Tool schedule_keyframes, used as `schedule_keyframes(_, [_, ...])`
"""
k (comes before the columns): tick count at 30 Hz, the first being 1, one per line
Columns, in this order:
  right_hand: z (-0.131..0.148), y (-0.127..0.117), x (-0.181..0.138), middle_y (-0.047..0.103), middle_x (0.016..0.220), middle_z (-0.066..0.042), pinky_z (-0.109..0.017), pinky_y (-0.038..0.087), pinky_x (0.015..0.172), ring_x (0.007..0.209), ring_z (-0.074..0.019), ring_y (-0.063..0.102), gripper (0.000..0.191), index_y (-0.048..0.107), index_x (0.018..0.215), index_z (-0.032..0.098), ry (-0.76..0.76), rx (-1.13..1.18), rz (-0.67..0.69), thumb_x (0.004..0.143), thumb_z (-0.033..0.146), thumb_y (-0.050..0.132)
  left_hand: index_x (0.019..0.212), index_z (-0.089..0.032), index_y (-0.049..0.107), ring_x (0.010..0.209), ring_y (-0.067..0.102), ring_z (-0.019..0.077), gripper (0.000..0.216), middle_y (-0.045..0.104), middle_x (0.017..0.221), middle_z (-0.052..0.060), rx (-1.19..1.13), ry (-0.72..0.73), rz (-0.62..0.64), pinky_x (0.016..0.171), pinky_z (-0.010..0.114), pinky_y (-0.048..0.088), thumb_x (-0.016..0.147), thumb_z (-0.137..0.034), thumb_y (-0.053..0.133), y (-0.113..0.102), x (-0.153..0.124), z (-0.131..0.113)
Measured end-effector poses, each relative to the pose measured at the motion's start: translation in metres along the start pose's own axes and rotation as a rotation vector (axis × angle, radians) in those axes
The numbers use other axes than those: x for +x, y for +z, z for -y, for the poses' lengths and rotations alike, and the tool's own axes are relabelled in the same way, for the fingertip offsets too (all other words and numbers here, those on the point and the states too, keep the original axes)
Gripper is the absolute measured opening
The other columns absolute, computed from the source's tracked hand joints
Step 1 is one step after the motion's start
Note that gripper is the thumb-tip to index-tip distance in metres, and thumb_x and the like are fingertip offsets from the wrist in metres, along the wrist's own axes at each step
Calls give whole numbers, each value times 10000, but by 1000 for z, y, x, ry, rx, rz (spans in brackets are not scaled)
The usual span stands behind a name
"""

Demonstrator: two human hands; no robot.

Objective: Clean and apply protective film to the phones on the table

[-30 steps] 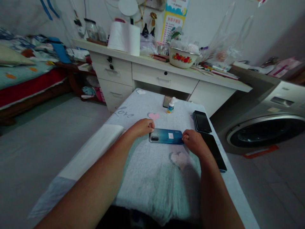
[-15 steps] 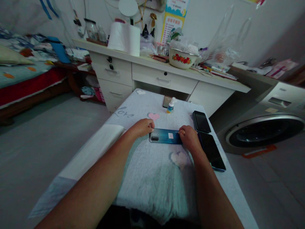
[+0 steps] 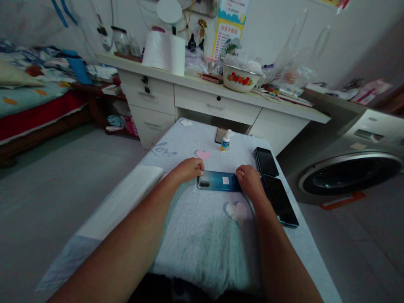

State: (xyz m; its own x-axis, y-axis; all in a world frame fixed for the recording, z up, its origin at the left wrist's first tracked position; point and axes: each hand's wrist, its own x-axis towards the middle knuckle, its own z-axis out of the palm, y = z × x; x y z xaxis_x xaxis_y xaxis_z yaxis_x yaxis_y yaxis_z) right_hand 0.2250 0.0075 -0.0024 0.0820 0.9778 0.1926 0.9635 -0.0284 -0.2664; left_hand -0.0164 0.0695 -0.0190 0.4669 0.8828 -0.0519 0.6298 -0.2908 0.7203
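A blue smartphone (image 3: 214, 181) lies back up on the cloth-covered table, its camera block at the left end and a small white sticker on its back. My left hand (image 3: 191, 168) is closed in a pinch at the phone's upper left corner. At the other end, my right hand (image 3: 249, 179) has its fingers curled over the phone's right edge and hides that end. Whether anything thin sits between the fingertips is too small to tell. Beyond the phone stands a small spray bottle (image 3: 225, 142) with a white top.
Behind the bottle lies another phone (image 3: 221, 134). To the right are a black-screened phone (image 3: 267, 161) and a larger dark tablet-like device (image 3: 280, 200). White folded paper or cloth (image 3: 126, 198) lies along the table's left side. A white desk (image 3: 217, 101) and a washing machine (image 3: 356, 155) stand beyond.
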Motion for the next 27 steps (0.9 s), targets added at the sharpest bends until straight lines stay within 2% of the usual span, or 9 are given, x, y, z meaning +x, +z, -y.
schedule_keyframes(8, [15,-3,-8,625,899,-73,-236,343,721,804,-148,544,213,680,866,156,-47,4,56,876,149,467,795,-158,638,618,552,118,117,601,647,-13,4,0,-7,574,224,362,698,-143,574,0,-1,0])
schedule_keyframes(16, [35,-1,-16,612,910,-60,-221,336,715,801,-133,536,202,675,907,165,-190,45,158,891,155,474,797,-160,638,631,556,123,130,605,656,-11,13,11,-6,588,229,378,688,-151,568,-1,-1,-2])
schedule_keyframes(19, [31,-5,-18,611,908,-62,-223,335,709,796,-135,538,205,679,903,163,-186,45,163,887,152,475,796,-159,638,626,556,129,127,600,641,-13,0,15,-9,585,234,381,688,-153,571,0,0,0])
schedule_keyframes(27, [4,-18,-16,636,875,-69,-230,336,701,778,-138,546,178,681,838,147,-64,29,159,822,116,506,783,-159,635,627,554,127,105,603,641,-10,-6,18,-11,585,235,374,694,-153,580,0,0,1])
